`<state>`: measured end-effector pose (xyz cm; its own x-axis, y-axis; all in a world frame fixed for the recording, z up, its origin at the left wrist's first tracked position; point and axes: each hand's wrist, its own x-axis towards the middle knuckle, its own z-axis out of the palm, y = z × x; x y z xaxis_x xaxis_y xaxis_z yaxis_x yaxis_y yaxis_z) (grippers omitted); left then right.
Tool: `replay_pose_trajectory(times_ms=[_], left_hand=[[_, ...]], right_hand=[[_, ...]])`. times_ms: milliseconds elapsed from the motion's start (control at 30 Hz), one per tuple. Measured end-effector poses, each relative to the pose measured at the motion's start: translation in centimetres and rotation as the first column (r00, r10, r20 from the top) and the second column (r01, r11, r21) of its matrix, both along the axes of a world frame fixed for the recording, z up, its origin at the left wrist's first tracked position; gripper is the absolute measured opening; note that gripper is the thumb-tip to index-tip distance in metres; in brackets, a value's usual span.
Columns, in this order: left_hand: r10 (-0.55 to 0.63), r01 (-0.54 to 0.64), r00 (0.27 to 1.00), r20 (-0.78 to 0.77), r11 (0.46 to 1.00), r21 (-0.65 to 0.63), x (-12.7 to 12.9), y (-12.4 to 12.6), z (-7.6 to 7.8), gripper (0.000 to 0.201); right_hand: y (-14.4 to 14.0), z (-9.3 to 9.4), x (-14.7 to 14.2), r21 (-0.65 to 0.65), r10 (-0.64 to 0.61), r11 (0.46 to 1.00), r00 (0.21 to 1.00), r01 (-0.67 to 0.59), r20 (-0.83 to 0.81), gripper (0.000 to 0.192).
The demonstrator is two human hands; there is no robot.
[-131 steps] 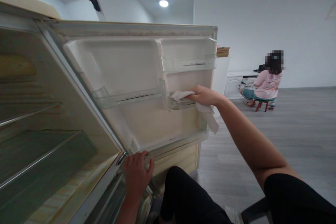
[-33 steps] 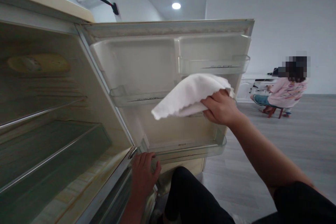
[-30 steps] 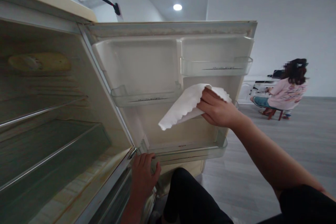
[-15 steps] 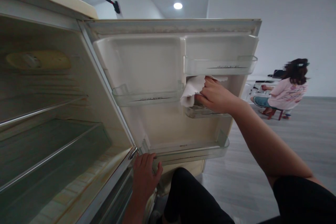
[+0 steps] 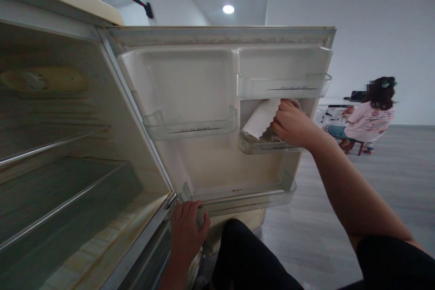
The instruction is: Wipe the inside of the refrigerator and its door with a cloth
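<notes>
My right hand (image 5: 292, 123) is closed on a white cloth (image 5: 263, 118). The cloth hangs down from my fingers into the middle-right door bin (image 5: 253, 147), and part of that bin is hidden behind hand and cloth. The bin belongs to the open fridge door (image 5: 197, 163), which spans the middle of the view. Low down, my left hand (image 5: 186, 229) lies by the left end of the bottom door bin (image 5: 251, 202), thumb apart from the fingers and nothing held. Whether its fingertips press on the bin's edge I cannot tell.
To the left is the fridge compartment (image 5: 112, 68) with glass shelves (image 5: 78, 190) and stained walls. Two more clear bins, upper right (image 5: 251, 85) and left (image 5: 159, 132), jut from the door. My knee (image 5: 238, 240) is below it. A person (image 5: 375, 118) sits on a stool at right.
My right hand has shifted slightly right, pulling the cloth with it. The cloth now drapes inside the bin space instead of over the divider. My left hand stays in place.
</notes>
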<state>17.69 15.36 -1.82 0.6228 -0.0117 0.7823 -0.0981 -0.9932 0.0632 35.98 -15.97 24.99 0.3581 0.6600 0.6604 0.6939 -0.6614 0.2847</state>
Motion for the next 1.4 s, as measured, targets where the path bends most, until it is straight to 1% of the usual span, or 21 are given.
replay_pose_trajectory(times_ms=[100, 200, 400, 567, 700, 833, 1067, 1167, 1267, 1400], left_hand=[[-0.003, 0.003, 1.0, 0.009, 1.0, -0.003, 0.0, -0.1, 0.0, 0.019], [-0.006, 0.006, 1.0, 0.011, 1.0, -0.006, 0.1, -0.2, 0.1, 0.018], [-0.005, 0.005, 1.0, 0.002, 1.0, 0.008, 0.2, 0.1, 0.0, 0.019], [-0.009, 0.009, 1.0, 0.011, 1.0, 0.003, 0.2, 0.1, -0.1, 0.019], [0.004, -0.004, 1.0, -0.002, 1.0, 0.009, 0.2, 0.0, 0.0, 0.019], [-0.012, 0.012, 1.0, 0.011, 1.0, -0.003, 0.2, 0.0, 0.0, 0.018], [0.001, -0.001, 1.0, -0.003, 1.0, -0.026, 0.1, 0.0, 0.1, 0.017], [0.004, -0.004, 1.0, -0.008, 1.0, -0.027, 0.1, -0.1, 0.1, 0.017], [0.006, -0.006, 1.0, -0.01, 1.0, -0.019, 0.2, 0.0, 0.0, 0.017], [0.007, -0.007, 1.0, -0.006, 1.0, -0.001, 0.2, -0.1, 0.0, 0.019]], right_hand=[[-0.9, -0.8, 0.5, 0.074, -0.011, 0.997, 0.999, 0.008, 0.03, 0.026], [-1.3, -1.2, 0.8, 0.104, -0.021, 0.994, 0.999, 0.017, 0.035, 0.026], [-1.3, -1.4, 0.8, 0.123, -0.005, 0.992, 0.999, 0.001, 0.034, 0.028], [-1.2, -1.6, 0.9, 0.127, -0.031, 0.992, 0.999, 0.026, 0.039, 0.026], [-1.3, -1.7, 1.0, 0.121, -0.03, 0.992, 0.999, 0.024, 0.045, 0.025], [-1.3, -1.8, 1.0, 0.131, -0.037, 0.991, 0.999, 0.032, 0.03, 0.023], [-1.3, -1.9, 1.1, 0.14, 0.001, 0.99, 1.0, -0.005, 0.024, 0.022], [-1.2, -1.7, 1.1, 0.118, 0.0, 0.993, 1.0, -0.003, 0.027, 0.023], [-0.7, -1.2, 1.0, 0.055, -0.008, 0.998, 1.0, 0.008, -0.005, 0.026], [0.9, -0.1, 0.4, -0.008, -0.004, 1.0, 0.999, 0.003, -0.038, 0.028]])
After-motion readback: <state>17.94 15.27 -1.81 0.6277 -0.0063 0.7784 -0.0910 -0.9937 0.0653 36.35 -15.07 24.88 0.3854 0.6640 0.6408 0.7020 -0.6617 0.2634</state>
